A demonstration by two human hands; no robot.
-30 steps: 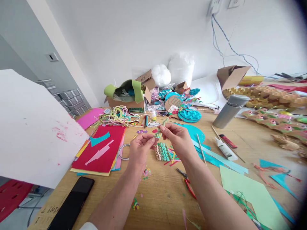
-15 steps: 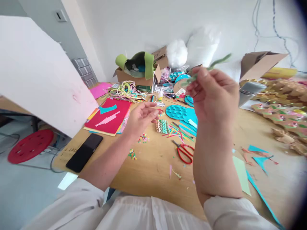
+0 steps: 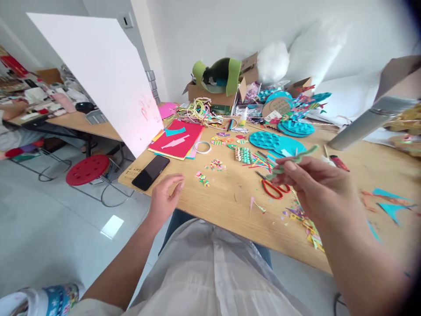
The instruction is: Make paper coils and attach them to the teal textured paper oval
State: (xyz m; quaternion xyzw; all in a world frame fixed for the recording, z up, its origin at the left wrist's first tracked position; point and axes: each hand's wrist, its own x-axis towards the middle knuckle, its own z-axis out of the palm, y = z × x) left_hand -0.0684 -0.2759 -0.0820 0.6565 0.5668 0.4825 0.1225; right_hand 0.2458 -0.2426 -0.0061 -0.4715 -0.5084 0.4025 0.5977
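A wavy green pipe-cleaner strip [image 3: 292, 159] is pinched between thumb and fingertips of the right hand [image 3: 315, 186], raised above the wooden table [image 3: 226, 204], apparently for a clear look. The left hand [image 3: 164, 199] is held loosely open and empty at the table's near edge. Red-handled scissors [image 3: 274, 188] lie just beyond the right hand, within reach. Farther off, a black phone [image 3: 150, 172] and a stack of red and pink paper sheets [image 3: 177, 142] rest flat.

Bright even daylight, soft shadows, motion blur at right, wide-angle bending, dark corner vignette
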